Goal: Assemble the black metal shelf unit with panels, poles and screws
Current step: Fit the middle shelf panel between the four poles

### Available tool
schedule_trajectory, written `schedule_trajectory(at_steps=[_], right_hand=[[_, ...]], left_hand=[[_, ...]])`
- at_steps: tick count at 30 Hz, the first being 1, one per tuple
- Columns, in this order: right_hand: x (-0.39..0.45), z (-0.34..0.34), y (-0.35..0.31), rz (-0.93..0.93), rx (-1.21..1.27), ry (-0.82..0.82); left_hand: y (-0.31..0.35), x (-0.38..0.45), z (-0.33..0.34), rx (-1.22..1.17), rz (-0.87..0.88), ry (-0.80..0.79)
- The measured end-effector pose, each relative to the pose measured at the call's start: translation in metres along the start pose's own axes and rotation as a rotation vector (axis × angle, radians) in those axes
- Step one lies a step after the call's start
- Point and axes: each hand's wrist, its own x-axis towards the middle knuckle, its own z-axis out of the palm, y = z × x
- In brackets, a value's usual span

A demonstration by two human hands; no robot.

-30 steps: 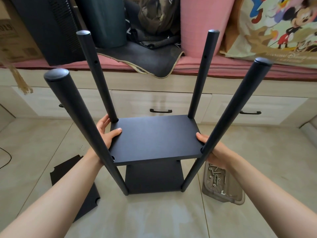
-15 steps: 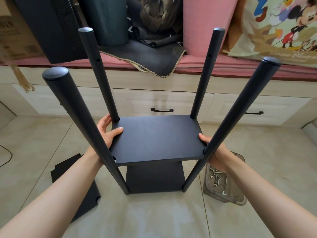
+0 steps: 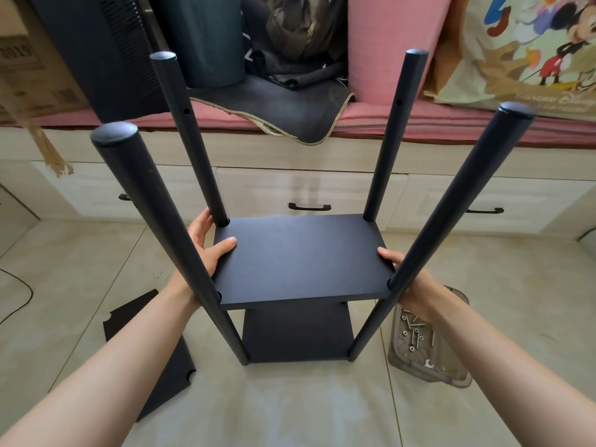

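Black panel (image 3: 300, 258) gripped by both hands (image 3: 206, 245) between poles (image 3: 154, 227); screw tray (image 3: 425, 343), spare panel (image 3: 154, 356) alongside.

The left hand (image 3: 206, 250) and right hand (image 3: 406, 279) are gripping opposite ends of the upper panel (image 3: 300, 259), between four poles (image 3: 154, 221). Directly below the grip a lower panel (image 3: 296, 333) is sitting; a spare panel (image 3: 167, 366) is lying left, a screw tray (image 3: 425, 346) right.

Two bare forearms reaching in from the lower corners, no sleeves, left hand (image 3: 206, 250) and right hand (image 3: 416, 285) uncovered, without gloves, rings, watch or bracelets.
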Motion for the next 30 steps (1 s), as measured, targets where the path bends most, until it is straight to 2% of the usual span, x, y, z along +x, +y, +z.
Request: schedule_trajectory(at_steps=[2,6,10,13,18,22,26,30], right_hand=[[0.005,0.001,-0.006,-0.029,-0.09,0.028],[0.019,0.007,-0.037,-0.221,-0.322,0.166],[0.022,0.018,-0.057,-0.235,-0.568,0.048],[0.023,0.019,-0.058,-0.278,-0.652,0.037],[0.026,0.014,-0.058,-0.29,-0.665,0.033],[0.034,0.013,-0.047,-0.316,-0.57,0.036],[0.038,0.016,-0.035,-0.28,-0.497,0.17],[0.034,0.015,-0.033,-0.277,-0.433,0.153]], left_hand=[[0.0,0.0,0.001,-0.008,-0.01,-0.002],[0.001,-0.002,0.002,-0.024,-0.012,0.0],[0.002,-0.003,0.003,-0.041,-0.029,-0.005],[0.002,-0.002,0.003,-0.055,-0.032,-0.001],[0.003,-0.002,0.005,-0.057,-0.028,0.013],[0.005,-0.003,0.005,-0.037,-0.02,0.01],[0.006,-0.004,0.005,-0.025,-0.021,0.0],[0.005,-0.001,0.003,-0.04,-0.025,-0.006]])
